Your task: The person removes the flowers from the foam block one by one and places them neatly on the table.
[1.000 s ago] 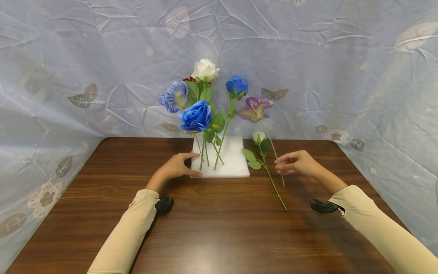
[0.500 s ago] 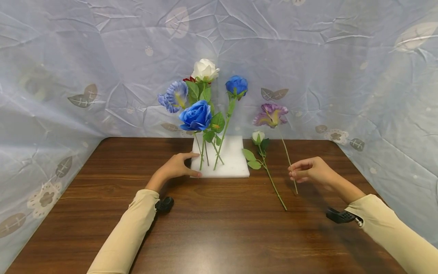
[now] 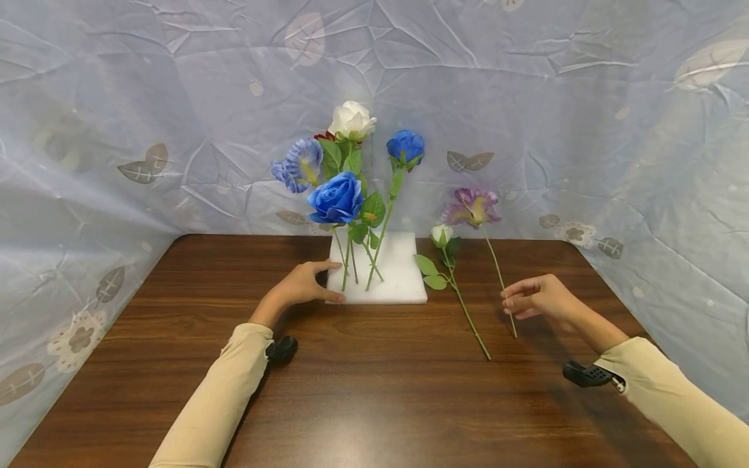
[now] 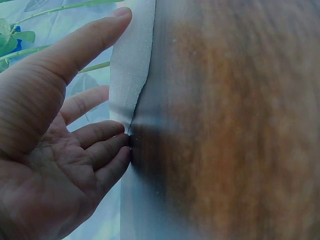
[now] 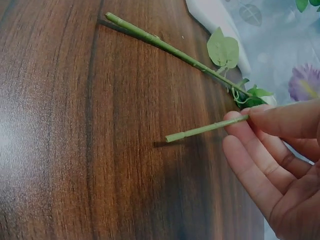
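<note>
My right hand (image 3: 535, 298) pinches the thin green stem of a purple flower (image 3: 471, 207) between thumb and fingers, the bloom raised and the stem end (image 5: 172, 136) just above the wooden table (image 3: 374, 390). A white rosebud stem (image 3: 456, 292) lies flat on the table to the left of it, also seen as the rosebud stem (image 5: 165, 45) in the right wrist view. My left hand (image 3: 304, 284) rests with straight fingers against the left side of a white foam block (image 3: 398, 273), the fingertips (image 4: 117, 145) touching the foam edge (image 4: 131, 75). Several flowers (image 3: 336, 195) stand stuck in the block.
A crinkled pale blue sheet (image 3: 175, 97) with leaf prints hangs behind and around the table on three sides. Bare wood lies in front of the block and between my forearms.
My right hand has moved to the right and a little toward me with the purple flower, away from the block. The left hand has stayed against the foam.
</note>
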`<state>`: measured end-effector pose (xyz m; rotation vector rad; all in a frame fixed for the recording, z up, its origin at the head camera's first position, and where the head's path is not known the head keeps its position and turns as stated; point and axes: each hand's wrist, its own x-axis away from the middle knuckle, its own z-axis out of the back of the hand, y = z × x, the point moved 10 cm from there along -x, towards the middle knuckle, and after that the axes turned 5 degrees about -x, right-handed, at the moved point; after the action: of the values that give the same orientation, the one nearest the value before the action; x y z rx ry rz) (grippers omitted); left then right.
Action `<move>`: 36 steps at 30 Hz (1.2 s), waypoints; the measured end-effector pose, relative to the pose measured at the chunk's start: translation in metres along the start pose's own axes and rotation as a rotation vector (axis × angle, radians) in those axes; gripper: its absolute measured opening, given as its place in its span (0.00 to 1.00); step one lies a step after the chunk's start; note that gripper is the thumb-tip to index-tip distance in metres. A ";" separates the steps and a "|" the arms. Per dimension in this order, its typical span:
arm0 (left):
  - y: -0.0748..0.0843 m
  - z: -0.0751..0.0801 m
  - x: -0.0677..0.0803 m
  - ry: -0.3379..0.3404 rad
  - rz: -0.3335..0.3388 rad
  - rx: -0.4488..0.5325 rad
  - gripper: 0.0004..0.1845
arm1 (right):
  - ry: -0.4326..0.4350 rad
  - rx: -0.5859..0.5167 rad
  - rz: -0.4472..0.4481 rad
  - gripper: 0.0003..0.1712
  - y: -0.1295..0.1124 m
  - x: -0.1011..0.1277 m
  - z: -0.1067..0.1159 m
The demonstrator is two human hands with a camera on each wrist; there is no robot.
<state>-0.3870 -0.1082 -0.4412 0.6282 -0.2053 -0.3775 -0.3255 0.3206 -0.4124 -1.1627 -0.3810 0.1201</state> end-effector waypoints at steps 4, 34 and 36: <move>0.000 0.000 0.000 0.000 0.000 0.001 0.48 | 0.019 0.032 -0.022 0.25 0.003 -0.001 0.001; 0.001 0.001 0.000 0.003 0.000 -0.003 0.48 | 0.034 0.093 -0.119 0.20 0.015 -0.017 -0.022; 0.001 0.001 0.000 0.004 0.002 -0.003 0.48 | 0.030 0.099 -0.115 0.19 0.014 -0.018 -0.024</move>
<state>-0.3868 -0.1081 -0.4397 0.6260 -0.2013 -0.3748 -0.3328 0.3004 -0.4377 -1.0420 -0.4099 0.0209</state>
